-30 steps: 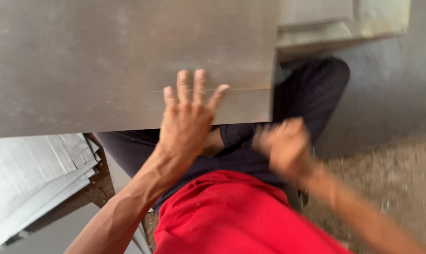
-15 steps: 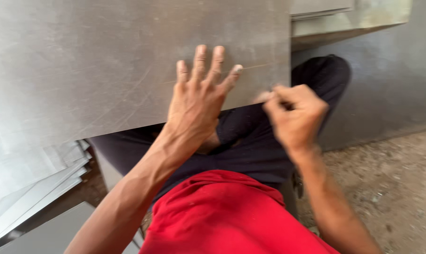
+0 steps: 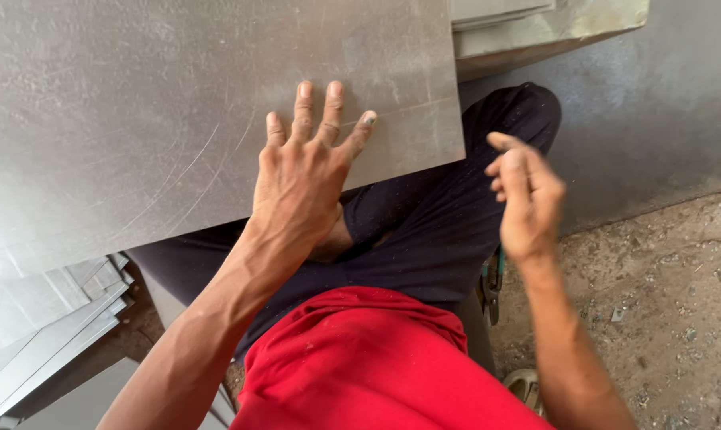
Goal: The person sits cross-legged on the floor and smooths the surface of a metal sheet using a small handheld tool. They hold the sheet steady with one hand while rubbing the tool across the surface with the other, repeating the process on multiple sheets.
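A large grey metal sheet with fine scratches fills the upper left of the head view. My left hand lies flat on its near edge, fingers spread, thumb tucked under the rim. My right hand hangs in the air to the right of the sheet, away from it, fingers loosely curled and holding nothing. Below are my dark trousers and red shirt.
A stack of grey metal sheets lies at the lower left. Another grey slab sits beyond the sheet's right corner. Bare dirt and concrete floor spreads on the right. A small tool peeks from under my leg.
My right hand has moved away from the sheet's corner to the right and its fist has loosened. My left hand stays pressed flat on the sheet.
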